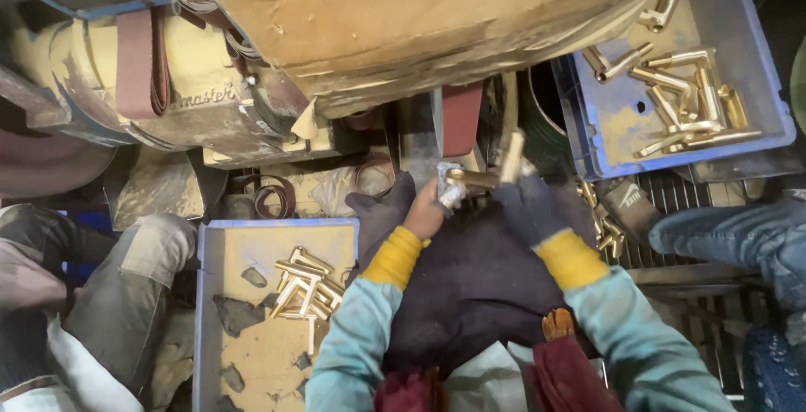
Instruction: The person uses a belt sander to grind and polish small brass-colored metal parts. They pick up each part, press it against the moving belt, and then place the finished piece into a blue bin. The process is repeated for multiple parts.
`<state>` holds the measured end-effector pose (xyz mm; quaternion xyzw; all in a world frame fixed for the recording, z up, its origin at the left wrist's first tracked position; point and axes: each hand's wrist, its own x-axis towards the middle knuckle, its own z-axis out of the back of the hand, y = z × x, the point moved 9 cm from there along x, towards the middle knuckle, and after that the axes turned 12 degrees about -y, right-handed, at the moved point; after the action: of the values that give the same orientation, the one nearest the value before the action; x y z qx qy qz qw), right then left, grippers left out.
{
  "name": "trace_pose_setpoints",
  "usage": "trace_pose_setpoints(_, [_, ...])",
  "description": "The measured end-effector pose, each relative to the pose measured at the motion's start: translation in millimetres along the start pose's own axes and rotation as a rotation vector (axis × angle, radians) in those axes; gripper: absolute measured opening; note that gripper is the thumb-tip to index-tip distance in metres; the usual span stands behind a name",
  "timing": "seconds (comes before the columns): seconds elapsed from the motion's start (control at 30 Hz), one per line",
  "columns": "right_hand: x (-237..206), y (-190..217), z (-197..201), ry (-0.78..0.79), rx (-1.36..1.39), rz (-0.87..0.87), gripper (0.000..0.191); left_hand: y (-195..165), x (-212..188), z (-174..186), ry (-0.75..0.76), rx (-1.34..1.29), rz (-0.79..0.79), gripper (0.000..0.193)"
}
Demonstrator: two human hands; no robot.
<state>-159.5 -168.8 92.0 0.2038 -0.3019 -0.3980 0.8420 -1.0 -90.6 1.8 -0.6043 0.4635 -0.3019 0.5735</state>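
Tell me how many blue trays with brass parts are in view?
2. One blue tray lies at lower left, beside the left hand; the other tray sits at upper right, beyond the right hand. Others may be hidden.

I see one package: a big brown cardboard box (420, 18) at the top of my view, dusty and worn, with dark print along its upper edge. Its lower edge overhangs a cream-coloured machine (168, 85) bearing raised lettering.
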Motion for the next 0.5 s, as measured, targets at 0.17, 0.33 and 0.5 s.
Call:
trace_pose_setpoints(0.17, [22, -55, -49, -0.014, 0.375, -0.547, 0.021, 50, 36, 8, -0.108, -0.038, 0.204, 0.022])
trace_pose_setpoints(0.33, [44, -24, -52, -0.112, 0.041, -0.086, 0.022, 59, 42, 13, -0.172, -0.08, 0.262, 0.017])
trace_pose_setpoints(0.5, [43, -17, -56, -0.151, -0.016, 0.017, 0.017, 56, 43, 14, -0.165, -0.094, 0.256, 0.016])
